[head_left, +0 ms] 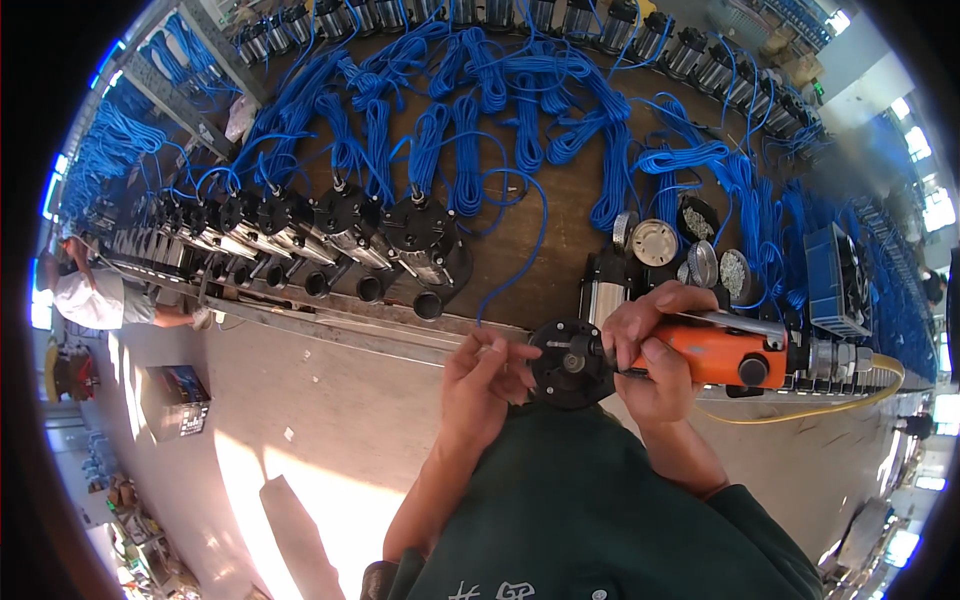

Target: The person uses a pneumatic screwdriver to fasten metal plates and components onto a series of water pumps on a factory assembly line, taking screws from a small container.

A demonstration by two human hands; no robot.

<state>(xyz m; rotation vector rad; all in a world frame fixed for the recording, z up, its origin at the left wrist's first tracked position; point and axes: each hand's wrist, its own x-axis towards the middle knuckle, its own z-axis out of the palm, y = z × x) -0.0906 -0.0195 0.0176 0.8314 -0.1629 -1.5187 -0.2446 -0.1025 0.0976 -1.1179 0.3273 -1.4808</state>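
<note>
My right hand (655, 360) is wrapped round an orange air screwdriver (725, 355), which lies sideways with a metal lever along its top. Its nose reaches a round black pump cover (570, 385) with screws around its rim. Beside that cover's left edge is my left hand (478, 385), fingers apart and partly stretched toward the rim; whether they touch it is hard to tell. A blue cable (540, 240) curves down from the bench behind the left fingers. Just beyond the cover stands a steel pump cylinder (608, 300).
Several steel pumps with black tops (420, 235) line the bench edge at left. Bundled blue cables (485, 70) cover the workbench (570, 200). Bowls of small parts (735, 272) and a blue crate (830, 280) stand right. A yellow hose (850, 410) trails from the tool. Another person (95, 295) is far left.
</note>
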